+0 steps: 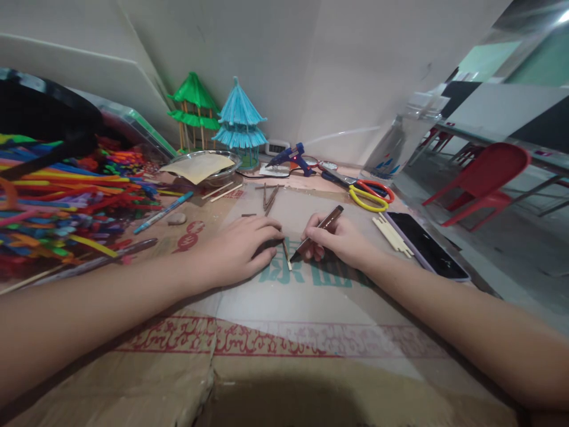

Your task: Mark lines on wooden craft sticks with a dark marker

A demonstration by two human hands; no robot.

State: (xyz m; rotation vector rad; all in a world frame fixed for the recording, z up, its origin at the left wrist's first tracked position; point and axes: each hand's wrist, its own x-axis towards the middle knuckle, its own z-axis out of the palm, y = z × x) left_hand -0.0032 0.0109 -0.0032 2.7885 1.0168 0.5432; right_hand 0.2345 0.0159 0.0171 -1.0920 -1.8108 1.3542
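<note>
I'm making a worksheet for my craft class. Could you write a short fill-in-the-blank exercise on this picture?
1. The ____ hand holds the brown marker.
2. The model beside the green-roofed one has a ____ roof.
3. The nearest chair is ____.

Missing words: right; blue; red.

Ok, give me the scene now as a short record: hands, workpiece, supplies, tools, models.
Left hand: palm down, beside the far end of a thin stick
Right hand: holds a brown marker, tip at the stick's near end
Workpiece: stick mostly brown, near end pale
Supplies: pale sticks beside a phone, to the right
Tools: glue gun and scissors, farther back
Models: green-roofed, blue-roofed
</note>
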